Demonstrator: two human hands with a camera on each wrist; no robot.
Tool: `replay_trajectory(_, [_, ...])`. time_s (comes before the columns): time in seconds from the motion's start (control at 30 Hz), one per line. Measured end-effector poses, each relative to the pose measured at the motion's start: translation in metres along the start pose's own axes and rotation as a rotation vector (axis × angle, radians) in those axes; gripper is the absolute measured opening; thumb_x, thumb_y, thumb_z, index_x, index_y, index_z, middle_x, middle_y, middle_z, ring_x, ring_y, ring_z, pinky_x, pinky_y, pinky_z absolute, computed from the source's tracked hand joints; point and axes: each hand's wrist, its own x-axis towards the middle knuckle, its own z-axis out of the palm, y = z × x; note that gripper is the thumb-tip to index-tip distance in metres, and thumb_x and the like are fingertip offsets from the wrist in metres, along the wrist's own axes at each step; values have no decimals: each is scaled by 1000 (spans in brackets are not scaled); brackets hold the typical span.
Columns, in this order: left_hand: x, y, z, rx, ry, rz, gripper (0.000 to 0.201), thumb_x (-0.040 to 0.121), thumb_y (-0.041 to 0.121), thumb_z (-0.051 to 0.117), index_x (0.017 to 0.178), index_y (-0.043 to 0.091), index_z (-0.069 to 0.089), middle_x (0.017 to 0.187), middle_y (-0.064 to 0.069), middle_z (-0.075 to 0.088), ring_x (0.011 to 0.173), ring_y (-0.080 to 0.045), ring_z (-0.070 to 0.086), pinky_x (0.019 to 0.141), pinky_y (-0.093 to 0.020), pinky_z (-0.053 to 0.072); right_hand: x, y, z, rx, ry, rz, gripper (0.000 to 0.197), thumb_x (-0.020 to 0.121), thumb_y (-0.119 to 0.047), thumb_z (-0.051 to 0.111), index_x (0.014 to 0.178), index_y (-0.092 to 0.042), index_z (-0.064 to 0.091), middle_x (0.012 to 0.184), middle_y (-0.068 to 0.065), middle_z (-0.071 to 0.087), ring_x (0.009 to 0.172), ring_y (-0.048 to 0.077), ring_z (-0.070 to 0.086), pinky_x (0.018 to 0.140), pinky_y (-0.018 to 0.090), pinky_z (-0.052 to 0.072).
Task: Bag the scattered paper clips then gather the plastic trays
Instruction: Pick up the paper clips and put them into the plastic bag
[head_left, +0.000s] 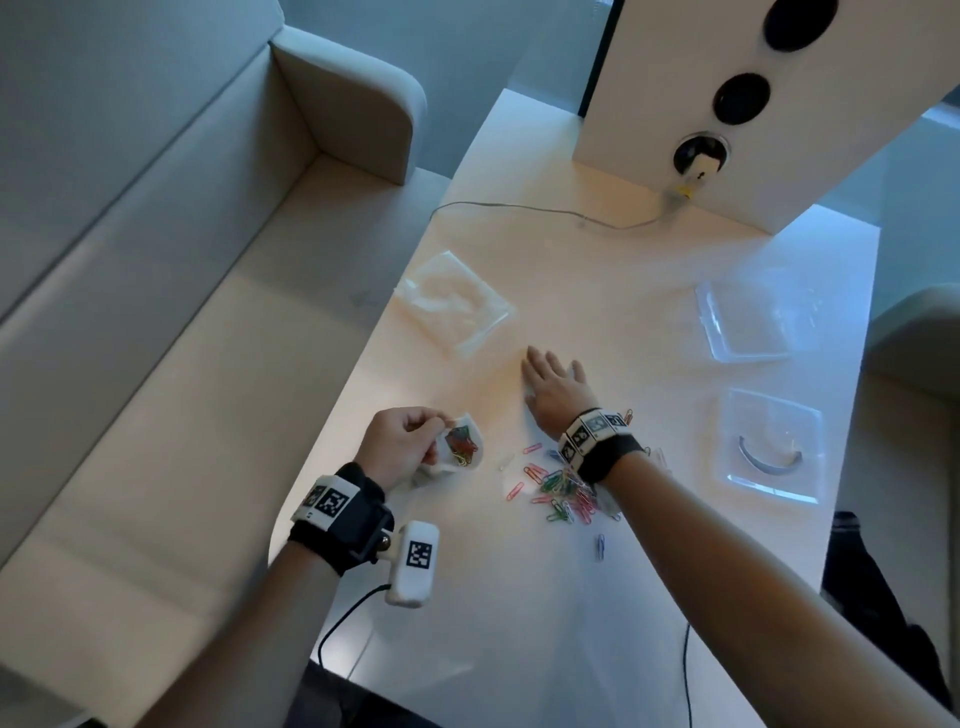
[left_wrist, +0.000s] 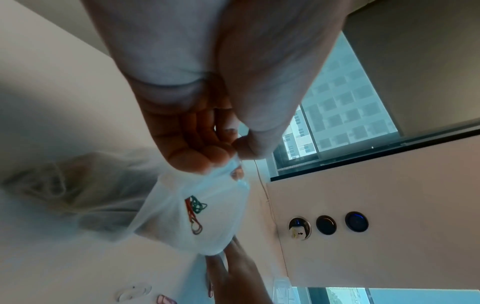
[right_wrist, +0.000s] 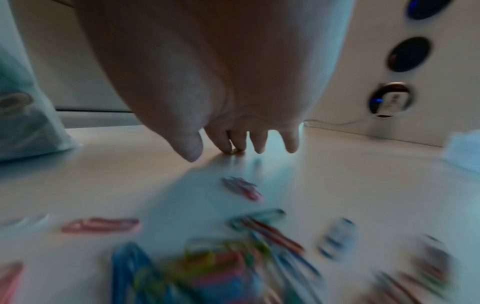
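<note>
My left hand (head_left: 402, 441) pinches the rim of a small clear bag (head_left: 460, 447) near the table's left edge; several coloured clips lie inside the bag (left_wrist: 197, 214). A heap of coloured paper clips (head_left: 563, 488) is scattered on the white table (head_left: 519, 597), under my right wrist. My right hand (head_left: 550, 379) reaches beyond the heap with straight fingers, their tips (right_wrist: 228, 146) touching the table at a small yellowish clip (right_wrist: 235, 151). Two clear plastic trays (head_left: 748, 322) (head_left: 769, 447) lie to the right; the nearer one holds a curved grey piece.
More clear bags (head_left: 457, 306) lie at the table's far left. A white box (head_left: 753, 104) with round ports stands at the back, a thin cable (head_left: 545, 210) running from it. A beige sofa (head_left: 182, 312) flanks the table on the left.
</note>
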Motion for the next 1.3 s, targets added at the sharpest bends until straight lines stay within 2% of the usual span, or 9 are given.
replay_trajectory(0.1, [-1, -5, 1, -51, 30, -16, 20, 92, 5, 56, 87, 10, 75, 57, -8, 58, 54, -18, 53, 62, -27, 52, -28, 27, 14, 13, -88, 137, 60, 101, -37, 19, 155, -14, 8, 164, 7, -9, 148, 41, 0, 112, 70, 16])
replay_trajectory(0.23, [-1, -12, 11, -105, 46, -34, 18, 92, 9, 59, 90, 12, 77, 56, -4, 60, 59, -20, 55, 67, -30, 52, -71, 49, 33, -13, -119, 100, 50, 97, -42, 35, 141, -21, 41, 162, 15, -2, 146, 48, 0, 103, 72, 32])
replay_trajectory(0.37, [-5, -9, 27, -125, 57, -54, 20, 92, 9, 59, 86, 16, 77, 54, 2, 60, 57, -18, 53, 64, -34, 46, -90, 47, 50, 193, -38, 172, 59, 100, -48, 22, 150, -17, 24, 163, 7, 2, 148, 41, 6, 111, 64, 30])
replay_trajectory(0.5, [-8, -6, 34, -130, 85, -72, 19, 91, 9, 60, 86, 16, 77, 54, 4, 61, 58, -18, 53, 62, -32, 46, -101, 26, 56, 253, 19, 208, 61, 96, -37, 48, 150, -28, 21, 159, 9, 15, 141, 38, 24, 106, 54, 41])
replay_trajectory(0.67, [-9, -5, 39, -163, 112, -86, 18, 91, 6, 59, 90, 10, 76, 53, 6, 61, 54, -13, 54, 59, -23, 50, -107, 12, 55, 260, 235, 195, 29, 94, -17, 56, 124, -16, 57, 120, 7, 54, 104, 24, 54, 86, 33, 53])
replay_trajectory(0.77, [-11, -3, 42, -196, 122, -86, 17, 91, 5, 59, 88, 9, 75, 50, 6, 60, 48, -11, 52, 55, -19, 49, -103, 20, 55, 406, 308, 220, 14, 90, -7, 61, 98, -10, 72, 94, 5, 61, 82, 22, 61, 79, 36, 57])
replay_trajectory(1.0, [-9, -8, 48, -164, 137, -78, 19, 89, 8, 60, 82, -1, 74, 53, 0, 64, 52, -10, 56, 66, -27, 46, -110, 57, 46, 1031, 372, 579, 19, 78, -16, 79, 96, -15, 79, 89, 2, 77, 79, 12, 71, 86, 28, 57])
replay_trajectory(1.1, [-6, -9, 52, -157, 141, -75, 21, 88, 7, 60, 83, -10, 72, 55, 0, 66, 54, -9, 58, 70, -29, 47, -119, 70, 46, 1466, 343, 715, 25, 78, -14, 80, 103, -10, 77, 89, 6, 77, 79, 16, 74, 78, 29, 60])
replay_trajectory(1.3, [-6, -1, 67, -160, 102, -68, 17, 90, 10, 62, 81, 7, 76, 58, -2, 66, 55, -14, 57, 61, -26, 49, -133, 45, 17, 2351, 281, 568, 30, 87, 4, 63, 117, 6, 63, 113, 23, 67, 98, 31, 69, 68, 26, 61])
